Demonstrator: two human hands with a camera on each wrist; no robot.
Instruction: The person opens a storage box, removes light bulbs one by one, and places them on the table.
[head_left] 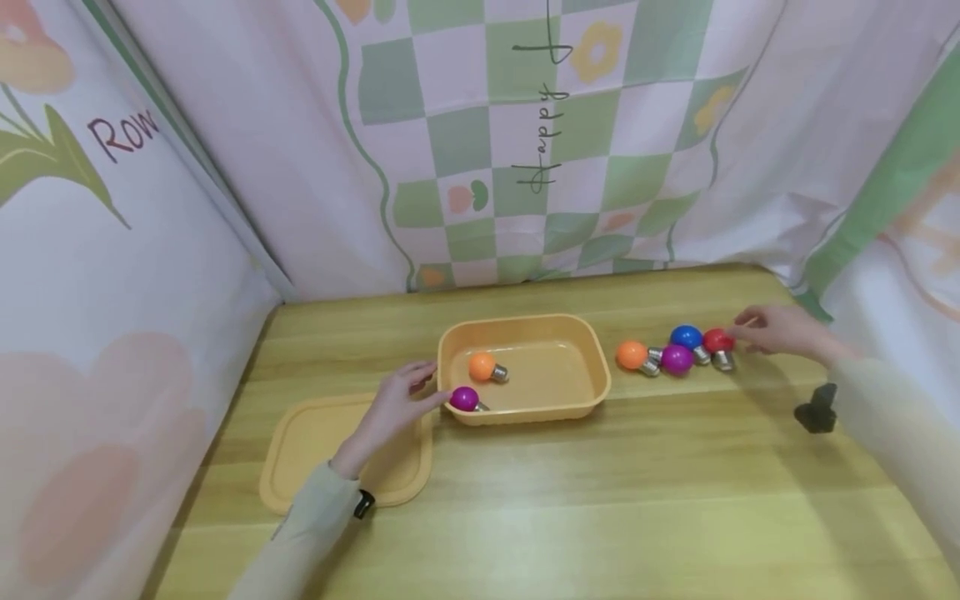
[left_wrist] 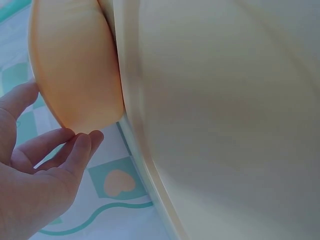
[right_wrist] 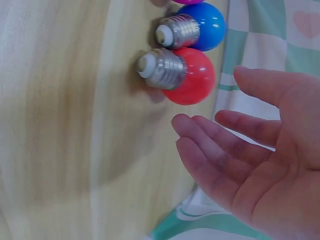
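My left hand (head_left: 392, 410) rests its fingertips lightly against the left end of a yellow-orange plastic box (head_left: 551, 412); the left wrist view shows them on the outer wall of the box (left_wrist: 80, 65). Inside lie an orange light bulb (head_left: 482, 367) and a purple light bulb (head_left: 465, 399). On the right, my right hand (head_left: 780, 327) reaches beside a red light bulb (head_left: 718, 341). Its fingers are spread and relaxed, with a gap to the red bulb (right_wrist: 192, 77) in the right wrist view. A blue bulb (head_left: 686, 337) touches the red one.
Next to the blue bulb lie another purple bulb (head_left: 677, 359) and an orange bulb (head_left: 632, 355), their metal bases close together. A matching lid (head_left: 315, 433) lies flat under the left forearm. Patterned curtains (head_left: 525, 167) enclose the wooden table (head_left: 570, 517).
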